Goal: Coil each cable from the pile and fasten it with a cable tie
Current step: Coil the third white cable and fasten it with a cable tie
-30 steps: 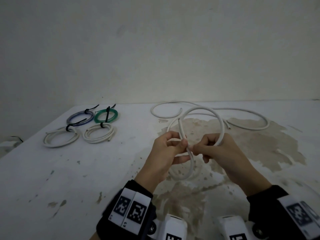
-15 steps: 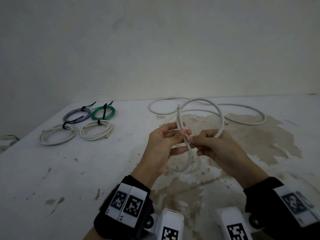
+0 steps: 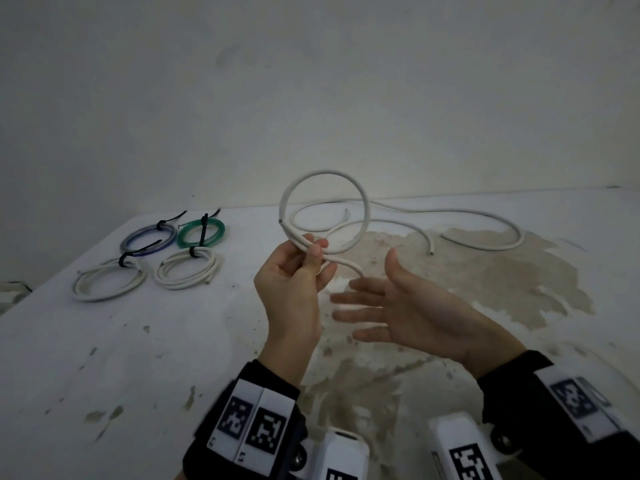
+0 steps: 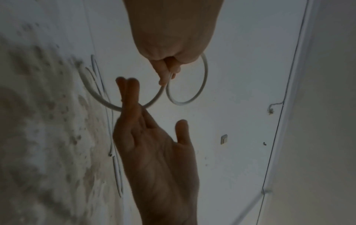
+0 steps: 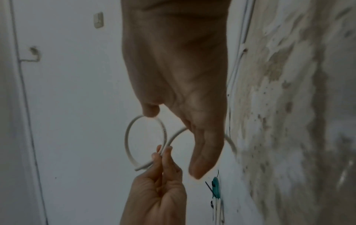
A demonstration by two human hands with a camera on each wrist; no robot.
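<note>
A white cable (image 3: 325,172) forms one round loop held up over the table (image 3: 138,358). My left hand (image 3: 317,249) pinches the loop where it crosses itself, thumb against fingers. The cable's tail curves down from the pinch and passes behind the fingers of my right hand (image 3: 367,285), which is open with straight fingers and its palm turned left. In the left wrist view, the left hand (image 4: 167,74) pinches the cable (image 4: 205,79) and the right hand (image 4: 154,144) is spread. The right wrist view shows the loop (image 5: 127,137) gripped by my left fingertips (image 5: 163,153).
Loose white cables (image 3: 485,214) lie across the stained back right of the table. At the back left lie several tied coils: a blue one (image 3: 149,237), a green one (image 3: 201,232) and two white ones (image 3: 107,282) (image 3: 188,271). A wall stands close behind.
My right hand has let go of the cable and opened, moving down and away. My left hand has raised the cable, now closed into a full round loop.
</note>
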